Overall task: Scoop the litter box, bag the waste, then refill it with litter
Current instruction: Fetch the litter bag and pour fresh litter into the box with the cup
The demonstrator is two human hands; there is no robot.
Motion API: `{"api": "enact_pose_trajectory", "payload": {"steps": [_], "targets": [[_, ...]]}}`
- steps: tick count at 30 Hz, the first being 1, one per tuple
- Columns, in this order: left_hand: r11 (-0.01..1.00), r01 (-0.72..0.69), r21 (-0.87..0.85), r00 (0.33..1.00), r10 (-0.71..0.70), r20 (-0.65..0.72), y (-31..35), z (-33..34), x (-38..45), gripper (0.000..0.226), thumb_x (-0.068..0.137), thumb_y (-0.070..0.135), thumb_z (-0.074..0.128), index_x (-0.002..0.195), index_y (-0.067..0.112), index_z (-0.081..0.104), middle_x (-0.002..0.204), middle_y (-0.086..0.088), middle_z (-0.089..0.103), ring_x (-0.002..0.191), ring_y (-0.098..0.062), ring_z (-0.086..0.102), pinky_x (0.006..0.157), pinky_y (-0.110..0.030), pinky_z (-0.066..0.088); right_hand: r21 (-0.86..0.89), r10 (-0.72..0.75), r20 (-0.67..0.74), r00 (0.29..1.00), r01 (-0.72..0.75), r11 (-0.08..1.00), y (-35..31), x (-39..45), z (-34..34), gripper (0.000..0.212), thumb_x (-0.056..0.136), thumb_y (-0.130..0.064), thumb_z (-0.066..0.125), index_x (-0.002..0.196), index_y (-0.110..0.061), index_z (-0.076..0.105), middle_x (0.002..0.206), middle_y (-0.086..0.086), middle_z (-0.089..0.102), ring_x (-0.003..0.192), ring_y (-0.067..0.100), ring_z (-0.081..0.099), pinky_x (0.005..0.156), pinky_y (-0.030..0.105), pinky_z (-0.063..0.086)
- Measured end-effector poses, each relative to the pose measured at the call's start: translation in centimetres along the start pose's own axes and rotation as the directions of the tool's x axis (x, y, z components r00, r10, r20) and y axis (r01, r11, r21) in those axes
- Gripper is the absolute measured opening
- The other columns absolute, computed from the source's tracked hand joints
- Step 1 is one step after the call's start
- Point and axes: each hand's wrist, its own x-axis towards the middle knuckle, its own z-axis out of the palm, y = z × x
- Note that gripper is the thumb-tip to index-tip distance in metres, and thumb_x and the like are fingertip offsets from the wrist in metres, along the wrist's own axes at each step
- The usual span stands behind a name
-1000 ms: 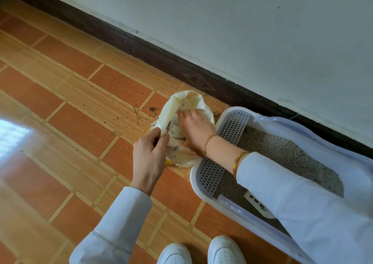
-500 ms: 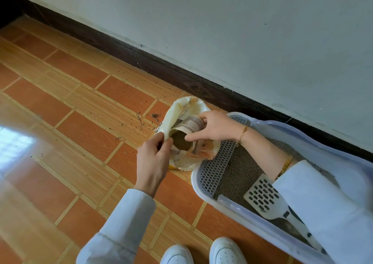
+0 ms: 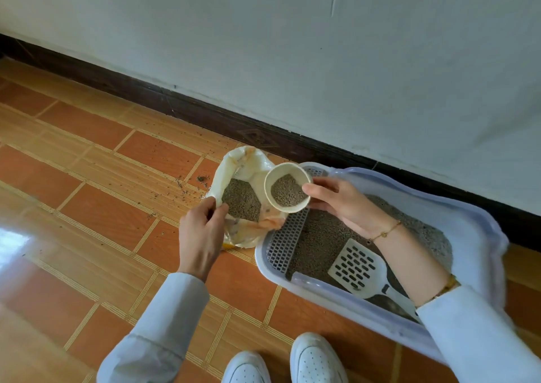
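Note:
A cream litter bag (image 3: 248, 163) stands open on the floor, with grey litter (image 3: 241, 199) showing inside. My left hand (image 3: 200, 236) pinches the bag's near edge. My right hand (image 3: 342, 201) grips a small white cup (image 3: 288, 191) half full of grey litter, held level above the gap between the bag and the litter box. The pale lavender litter box (image 3: 474, 230) lies to the right along the wall, with grey litter inside, a grey grid step (image 3: 288, 242) at its left end and a white slotted scoop (image 3: 358, 267) lying in it.
Spilled litter grains (image 3: 187, 186) dot the orange tiled floor left of the bag. A dark baseboard (image 3: 175, 101) and a white wall run behind. My two white shoes (image 3: 316, 359) stand at the bottom edge, close to the box's front rim.
My right hand has come up out of the bag with the cup full of litter and moved right, toward the box. The left hand still holds the bag's edge.

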Motion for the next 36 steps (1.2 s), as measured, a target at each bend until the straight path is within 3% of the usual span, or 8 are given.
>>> {"api": "enact_pose_trajectory", "payload": {"steps": [4, 9, 14, 19, 24, 29, 33, 36], "targets": [[1.0, -0.022, -0.006, 1.0, 0.022, -0.002, 0.4, 0.7, -0.9, 0.039, 0.092, 0.013, 0.055, 0.063, 0.003, 0.031, 0.054, -0.003, 0.027, 0.05, -0.013, 0.02, 0.05, -0.03, 0.018, -0.031, -0.04, -0.178, 0.983, 0.035, 0.999, 1.3, -2.0, -2.3, 0.069, 0.061, -0.055, 0.081, 0.115, -0.015, 0.065, 0.112, 0.003, 0.07, 0.11, 0.022, 0.063, 0.096, 0.037, 0.051], [0.999, -0.036, -0.012, 0.999, 0.036, -0.003, 0.3, 0.7, -0.9, 0.038, 0.083, 0.029, 0.051, 0.063, 0.001, 0.035, 0.052, -0.001, 0.03, 0.051, -0.016, 0.023, 0.052, -0.032, 0.019, -0.394, -0.192, -0.463, 0.866, -0.006, 0.919, 2.6, -3.7, -4.0, 0.07, 0.065, -0.05, 0.082, 0.123, -0.027, 0.051, 0.111, -0.012, 0.06, 0.1, 0.004, 0.059, 0.075, 0.017, 0.047], [0.999, -0.047, 0.008, 0.999, 0.047, -0.006, 0.7, 0.7, -1.1, 0.037, 0.081, 0.032, 0.049, 0.062, 0.003, 0.037, 0.051, 0.001, 0.032, 0.05, -0.016, 0.024, 0.051, -0.03, 0.019, -0.597, -0.348, -0.441, 0.827, 0.02, 0.802, 4.2, -4.2, -4.6, 0.088, 0.059, -0.055, 0.083, 0.131, -0.026, 0.043, 0.119, -0.007, 0.052, 0.106, 0.012, 0.054, 0.088, 0.032, 0.051], [0.999, -0.041, -0.001, 0.999, 0.041, -0.001, 1.0, 0.8, -1.3, 0.033, 0.081, 0.03, 0.05, 0.059, 0.013, 0.031, 0.05, 0.003, 0.028, 0.05, -0.016, 0.022, 0.052, -0.03, 0.018, -0.639, -0.447, -0.479, 0.755, 0.049, 0.768, 4.2, -4.2, -4.4, 0.1, 0.058, -0.056, 0.08, 0.139, -0.018, 0.036, 0.128, 0.001, 0.048, 0.117, 0.019, 0.05, 0.096, 0.044, 0.049], [0.999, -0.046, 0.005, 0.999, 0.046, 0.0, 0.9, 0.8, -1.4, 0.033, 0.08, 0.031, 0.049, 0.059, 0.011, 0.032, 0.051, 0.001, 0.029, 0.051, -0.017, 0.023, 0.052, -0.03, 0.017, -0.704, -0.543, -0.467, 0.698, 0.079, 0.706, 3.9, -4.5, -4.6, 0.099, 0.062, -0.049, 0.081, 0.141, -0.014, 0.033, 0.13, 0.001, 0.044, 0.119, 0.018, 0.047, 0.097, 0.041, 0.049], [0.999, -0.05, 0.008, 0.999, 0.05, 0.002, 0.7, 0.9, -1.3, 0.039, 0.081, 0.031, 0.049, 0.063, -0.001, 0.035, 0.053, -0.002, 0.031, 0.052, -0.017, 0.024, 0.053, -0.031, 0.019, -0.692, -0.543, -0.494, 0.679, 0.07, 0.718, 3.8, -4.2, -5.2, 0.1, 0.062, -0.047, 0.085, 0.141, -0.013, 0.033, 0.132, 0.002, 0.042, 0.116, 0.019, 0.048, 0.098, 0.039, 0.048], [0.999, -0.051, -0.005, 0.999, 0.051, 0.001, 0.8, 0.8, -1.2, 0.033, 0.081, 0.03, 0.049, 0.059, 0.012, 0.032, 0.052, 0.0, 0.029, 0.051, -0.017, 0.023, 0.053, -0.031, 0.019, -0.669, -0.551, -0.521, 0.652, 0.089, 0.738, 3.4, -4.1, -5.3, 0.097, 0.062, -0.046, 0.085, 0.139, -0.014, 0.035, 0.13, 0.001, 0.044, 0.113, 0.017, 0.05, 0.093, 0.024, 0.047], [0.999, -0.054, -0.002, 0.999, 0.054, 0.004, 0.7, 0.9, -1.2, 0.034, 0.081, 0.03, 0.049, 0.06, 0.01, 0.032, 0.052, -0.001, 0.03, 0.052, -0.017, 0.023, 0.053, -0.031, 0.019, -0.659, -0.569, -0.541, 0.619, 0.109, 0.744, 3.2, -4.2, -5.5, 0.093, 0.062, -0.041, 0.087, 0.137, -0.013, 0.038, 0.128, 0.002, 0.046, 0.109, 0.015, 0.051, 0.087, 0.01, 0.043]]}}
